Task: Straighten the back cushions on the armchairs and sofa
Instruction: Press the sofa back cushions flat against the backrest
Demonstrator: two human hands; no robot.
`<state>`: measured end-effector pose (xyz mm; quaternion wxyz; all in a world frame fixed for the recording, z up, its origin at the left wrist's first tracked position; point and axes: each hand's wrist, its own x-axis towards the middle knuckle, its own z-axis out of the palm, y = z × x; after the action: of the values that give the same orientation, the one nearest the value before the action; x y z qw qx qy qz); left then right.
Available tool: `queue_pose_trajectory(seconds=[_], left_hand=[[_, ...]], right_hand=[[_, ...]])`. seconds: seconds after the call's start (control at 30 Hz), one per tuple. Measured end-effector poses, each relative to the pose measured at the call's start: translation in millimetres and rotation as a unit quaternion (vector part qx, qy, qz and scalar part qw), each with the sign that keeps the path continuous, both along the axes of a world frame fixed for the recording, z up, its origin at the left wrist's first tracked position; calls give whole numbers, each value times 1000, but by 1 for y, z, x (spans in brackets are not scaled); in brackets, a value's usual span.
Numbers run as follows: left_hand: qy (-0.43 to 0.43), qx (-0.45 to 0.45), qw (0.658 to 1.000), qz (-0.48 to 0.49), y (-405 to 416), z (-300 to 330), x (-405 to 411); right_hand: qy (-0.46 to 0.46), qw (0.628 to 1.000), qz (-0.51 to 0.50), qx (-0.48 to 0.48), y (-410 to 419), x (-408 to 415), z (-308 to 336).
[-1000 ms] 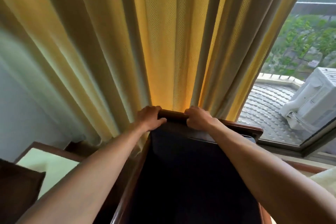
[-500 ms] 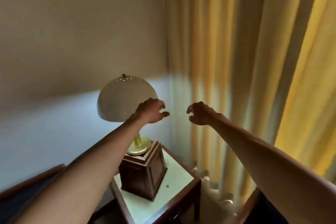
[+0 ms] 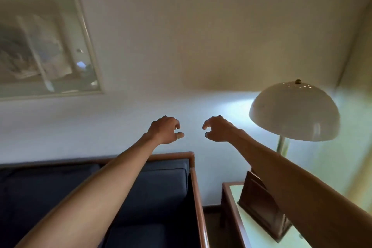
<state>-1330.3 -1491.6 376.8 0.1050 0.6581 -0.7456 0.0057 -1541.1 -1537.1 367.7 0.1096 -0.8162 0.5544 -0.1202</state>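
A sofa with a wooden frame fills the lower left. Its dark blue back cushion stands against the top rail, and a second back cushion lies further left. Both arms are stretched out in front of the wall, above the sofa's right corner. My left hand hovers above the top rail with fingers curled and apart, holding nothing. My right hand hangs level with it, a little to the right, also curled and empty. Neither hand touches a cushion.
A side table with a pale top stands right of the sofa, bearing a lit lamp with a cream dome shade on a wooden base. A framed picture hangs on the wall at upper left.
My view has swung left from the armchair by the curtains, past the lamp, to the sofa. Both hands let go of the armchair's top edge and now hang empty in the air.
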Motion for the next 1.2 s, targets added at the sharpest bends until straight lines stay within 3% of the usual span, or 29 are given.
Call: queue_pose_trajectory(seconds=[0.3, 0.73, 1.2], left_hand=[[20, 48, 996, 76, -80, -75, 153], [44, 230, 968, 92, -185, -258, 308], [-118, 327, 937, 36, -270, -417, 380]], right_hand=[[4, 994, 89, 59, -116, 168, -84], [79, 968, 58, 232, -230, 275, -267], [324, 928, 96, 159, -289, 292, -418]])
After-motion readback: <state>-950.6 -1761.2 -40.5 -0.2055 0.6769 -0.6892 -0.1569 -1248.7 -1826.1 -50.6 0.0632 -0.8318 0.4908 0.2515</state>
